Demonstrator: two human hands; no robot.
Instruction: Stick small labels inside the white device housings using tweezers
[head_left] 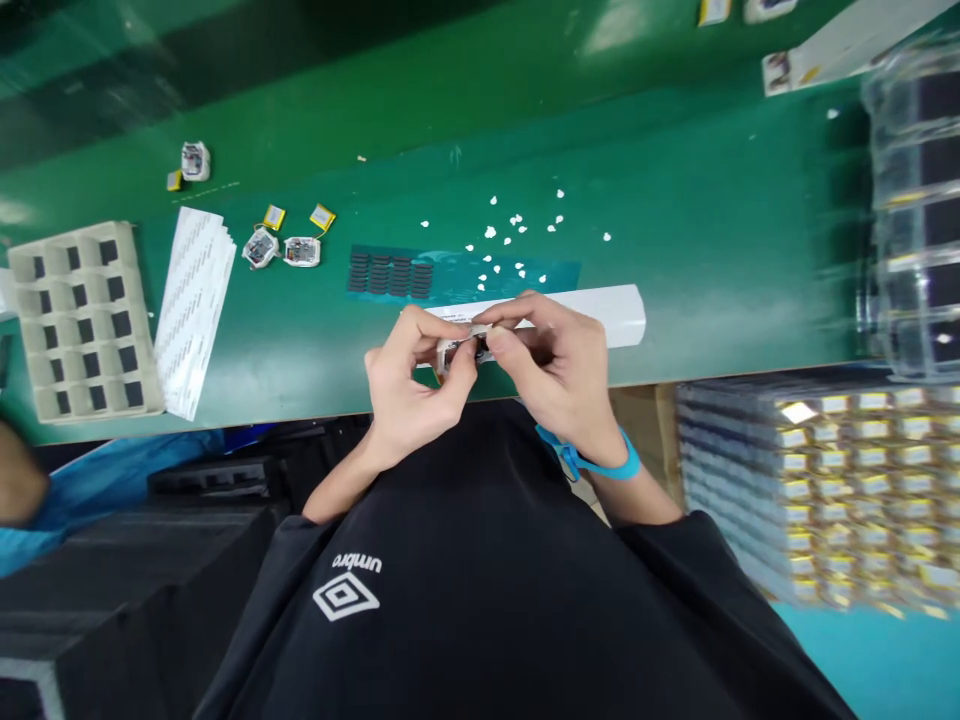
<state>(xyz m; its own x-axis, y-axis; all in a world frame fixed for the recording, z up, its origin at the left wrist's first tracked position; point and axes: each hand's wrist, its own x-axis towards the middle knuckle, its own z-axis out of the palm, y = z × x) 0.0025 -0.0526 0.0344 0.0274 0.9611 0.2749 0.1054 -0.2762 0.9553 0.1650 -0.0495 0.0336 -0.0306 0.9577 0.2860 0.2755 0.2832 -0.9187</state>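
Observation:
My left hand (416, 375) pinches a small white device housing (448, 352) with a circuit board inside, just over the table's front edge. My right hand (559, 365), with a blue wristband, meets it from the other side. Its thumb and forefinger are pressed together at the housing's right end; what they pinch is too small and covered to make out. Below the fingers lies a white backing strip (619, 315). Beyond it are a teal sheet with rows of dark foam pads (390, 275) and several small white stickers (517, 220) scattered on the green table (712, 220).
Open housings (302, 251) with yellow batteries (322, 217) lie to the left, near white printed sheets (196, 305) and a compartment tray (86, 325). Clear plastic trays (915, 210) stand at right, above stacked trays of parts (862, 490). Another person's arm (19, 475) shows at far left.

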